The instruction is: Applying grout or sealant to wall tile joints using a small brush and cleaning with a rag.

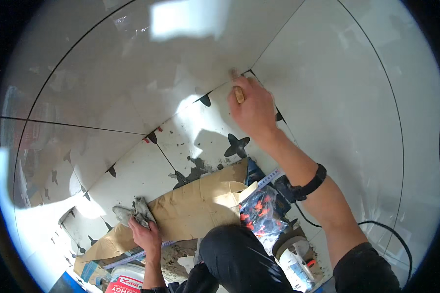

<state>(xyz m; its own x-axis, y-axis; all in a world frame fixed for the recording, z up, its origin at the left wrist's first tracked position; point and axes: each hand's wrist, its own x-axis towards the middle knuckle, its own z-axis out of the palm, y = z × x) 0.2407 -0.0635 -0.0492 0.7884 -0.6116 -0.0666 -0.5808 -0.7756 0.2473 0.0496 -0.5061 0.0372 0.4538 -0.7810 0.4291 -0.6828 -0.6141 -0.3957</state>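
My right hand (254, 105) is closed round a small tool with a wooden handle (239, 94), close to the corner where the glossy wall tiles (132, 83) meet the floor. The tool's far end is blurred, so its kind cannot be told. At the lower left, my left hand (145, 234) grips a dirty grey rag (141, 213) beside a folded sheet of brown cardboard (190, 207). Light floor tiles (181, 122) with dark petal-shaped marks (237, 145) lie between my hands, sprinkled with grey crumbs.
A clear bag of red plastic pieces (261, 212) lies right of my knee, near a tape measure blade (269, 178). A white and red bucket (126, 279) stands at the lower left, a white bottle (296, 271) at the lower right. A black cable (391, 232) curves along the right.
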